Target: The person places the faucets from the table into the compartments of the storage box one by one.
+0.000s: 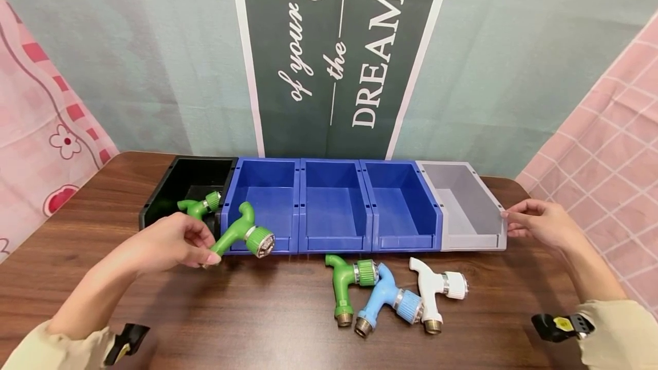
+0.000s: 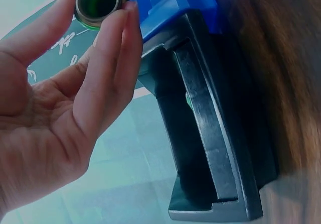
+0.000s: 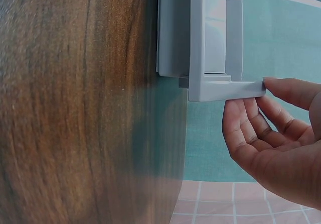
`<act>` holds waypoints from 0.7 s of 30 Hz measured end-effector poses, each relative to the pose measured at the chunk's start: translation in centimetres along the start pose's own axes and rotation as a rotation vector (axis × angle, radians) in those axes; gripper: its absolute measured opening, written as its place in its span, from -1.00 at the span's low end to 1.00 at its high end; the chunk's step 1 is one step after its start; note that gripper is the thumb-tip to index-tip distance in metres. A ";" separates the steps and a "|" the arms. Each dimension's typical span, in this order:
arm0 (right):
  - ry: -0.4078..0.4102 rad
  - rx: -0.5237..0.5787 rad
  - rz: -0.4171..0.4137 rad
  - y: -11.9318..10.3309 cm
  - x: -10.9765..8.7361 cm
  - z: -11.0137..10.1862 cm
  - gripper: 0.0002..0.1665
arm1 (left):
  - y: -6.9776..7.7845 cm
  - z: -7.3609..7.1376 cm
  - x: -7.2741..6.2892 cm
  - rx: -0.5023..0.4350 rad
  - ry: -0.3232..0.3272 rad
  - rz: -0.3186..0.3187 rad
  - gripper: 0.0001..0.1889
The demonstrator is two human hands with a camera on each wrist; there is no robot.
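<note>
Between its thumb and fingers, my left hand pinches a green faucet by its threaded end, in front of the black and blue bins. The left wrist view looks into the brass opening of that faucet. Another green faucet lies in the black bin, partly hidden by the bin's front and my hand. On the right, my right hand grips the side wall of the grey bin. The right wrist view has the thumb on the wall's top edge and fingers against its outer face.
Three blue bins stand in a row between the black and grey ones. On the wooden table before them lie a green faucet, a light blue faucet and a white faucet. Curtains hang behind.
</note>
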State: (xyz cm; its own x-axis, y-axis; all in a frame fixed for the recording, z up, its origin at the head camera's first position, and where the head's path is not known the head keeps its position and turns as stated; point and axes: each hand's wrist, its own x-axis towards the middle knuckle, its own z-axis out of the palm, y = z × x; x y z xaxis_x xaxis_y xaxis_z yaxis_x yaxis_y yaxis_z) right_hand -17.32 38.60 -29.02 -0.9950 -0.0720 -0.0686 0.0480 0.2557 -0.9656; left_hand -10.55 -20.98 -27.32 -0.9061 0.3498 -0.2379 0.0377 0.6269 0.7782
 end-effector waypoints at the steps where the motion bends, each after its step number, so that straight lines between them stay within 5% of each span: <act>1: 0.000 0.000 -0.002 0.0 0.0 0.0 -0.74 | 0.2 0.0 0.1 0.007 0.006 -0.005 -0.78; 21: -0.001 0.039 -0.014 0.2 0.0 0.1 -0.73 | 2.1 0.3 1.6 0.114 0.116 -0.095 -0.75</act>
State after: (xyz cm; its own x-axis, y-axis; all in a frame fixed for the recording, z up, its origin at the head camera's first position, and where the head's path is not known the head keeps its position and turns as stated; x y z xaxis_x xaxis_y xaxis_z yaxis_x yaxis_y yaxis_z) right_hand -17.31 38.53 -29.23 -0.9955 -0.0763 -0.0556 0.0379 0.2166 -0.9755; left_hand -11.74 -18.89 -26.23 -0.9502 0.2065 -0.2335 -0.0091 0.7306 0.6828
